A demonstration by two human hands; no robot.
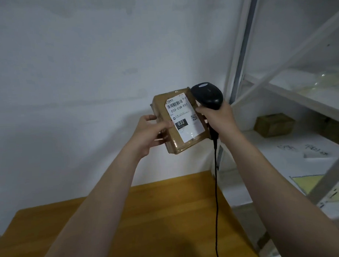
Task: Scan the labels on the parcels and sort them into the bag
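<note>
Centre of frame: my left hand [147, 133] grips the parcel [171, 136] by its left edge, thumb across the front, and holds it in the air above the tabletop [148, 215]. The label [184, 117] faces the camera, barcode uppermost. My right hand [217, 119] is closed round the handle of the scanner [208, 95], whose head sits at the parcel's upper right corner; its cable [216, 184] hangs down. I judge this parcel to be at the scanning step, and I cannot tell whether the read has registered. Bagging is not yet done, and no bag is in view. Another box [274, 124] sits on the shelf [281, 149] at right, apparently awaiting handling.
</note>
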